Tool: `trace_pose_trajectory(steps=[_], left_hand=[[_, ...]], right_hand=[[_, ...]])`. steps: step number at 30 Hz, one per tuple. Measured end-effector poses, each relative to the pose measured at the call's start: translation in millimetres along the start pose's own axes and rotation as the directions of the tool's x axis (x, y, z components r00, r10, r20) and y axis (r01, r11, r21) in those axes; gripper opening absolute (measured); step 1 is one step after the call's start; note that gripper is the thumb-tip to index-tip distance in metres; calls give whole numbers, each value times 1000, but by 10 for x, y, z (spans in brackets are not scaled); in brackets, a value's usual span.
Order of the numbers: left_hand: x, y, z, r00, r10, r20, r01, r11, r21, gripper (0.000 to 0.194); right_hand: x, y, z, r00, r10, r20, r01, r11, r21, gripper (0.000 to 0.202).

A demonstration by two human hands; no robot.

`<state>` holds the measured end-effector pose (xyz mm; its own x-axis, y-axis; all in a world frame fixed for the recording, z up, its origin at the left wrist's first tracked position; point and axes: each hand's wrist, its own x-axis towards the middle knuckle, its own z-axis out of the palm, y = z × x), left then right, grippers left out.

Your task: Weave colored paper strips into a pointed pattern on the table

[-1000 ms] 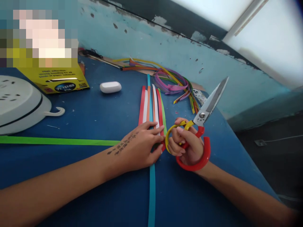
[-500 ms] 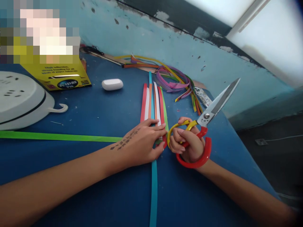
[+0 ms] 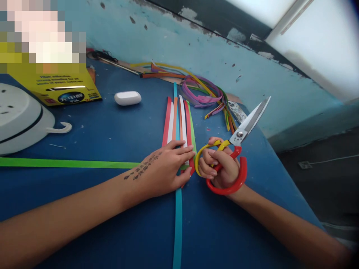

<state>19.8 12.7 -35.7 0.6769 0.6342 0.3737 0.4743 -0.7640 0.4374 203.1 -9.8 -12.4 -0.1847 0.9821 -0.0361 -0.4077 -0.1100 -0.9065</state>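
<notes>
My left hand (image 3: 168, 168) lies palm down over several coloured paper strips (image 3: 169, 119), its fingers stretched across them. Red, white, orange and green strips fan out beyond the fingers. A long blue strip (image 3: 178, 224) runs from under the palm toward me, and a long green strip (image 3: 70, 163) reaches left from under the wrist. Just right of the strips, my right hand (image 3: 221, 164) is wrapped round the scissors (image 3: 249, 121) by their yellow and red handles. The scissor blades are together and point up to the right.
A white case (image 3: 128, 98) lies beyond the left hand. At the left are a yellow box (image 3: 67, 84) and a white round object with a hook (image 3: 22, 116). More strips (image 3: 202, 91) are bundled near the wall. The blue table (image 3: 280, 179) slopes off at right.
The whole view has shifted slightly, so most things sit a little further left. The scissors are tilted slightly differently in my right hand. My left hand still rests on the strips.
</notes>
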Motion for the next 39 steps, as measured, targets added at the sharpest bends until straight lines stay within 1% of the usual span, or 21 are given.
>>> trace_pose_trajectory(steps=[5,7,11,12,15,16,17,20,22,25,30,34,36,39], left_hand=[[5,12,1,1000,-17,18,17,1000,15,41],[4,15,0,999,-26,21,26,999,19,41],[6,20,-3,1000,-10,7,10,1000,13,41],[8,21,-3,1000,-10,7,10,1000,13,41],[11,21,0,999,-28,17,27,999,24,42],[10,18,2,999,-34,16,33,999,28,43],[7,15,5,999,-33,12,33,999,31,44],[0,6,15,1000,-13,2,13,999,29,45],[1,4,18,1000,-4,-3,4,1000,24,44],[13,11,12,1000,-6,-2,6,1000,15,41],[20,18,1,1000,-16,24,15,1000,5,42],[10,13,7,1000,-6,-1,6,1000,26,42],[7,12,11,1000,-10,0,10,1000,26,43],[6,12,12,1000,-16,14,16,1000,10,44]], right_hand=[[18,15,17,996,-62,-70,65,997,51,22],[8,27,23,995,-80,-55,83,995,47,22],[-25,47,29,999,-30,37,30,1000,6,17],[-32,49,29,999,-35,35,35,999,-2,17],[-47,51,18,993,-114,-4,114,993,-1,19],[-53,52,10,992,-128,3,128,992,1,19],[-59,53,-1,992,-120,32,120,993,-1,18],[-65,57,-35,990,-29,138,33,999,-27,14],[-48,55,-47,991,-21,134,25,999,-32,15],[-6,40,-51,996,-52,76,54,998,-31,21],[10,21,-48,993,21,119,-15,998,-53,22],[4,17,-52,998,-45,44,47,998,-39,25],[-8,13,-59,997,-25,76,28,999,-37,25],[-28,4,-72,984,50,173,-45,998,-32,22]])
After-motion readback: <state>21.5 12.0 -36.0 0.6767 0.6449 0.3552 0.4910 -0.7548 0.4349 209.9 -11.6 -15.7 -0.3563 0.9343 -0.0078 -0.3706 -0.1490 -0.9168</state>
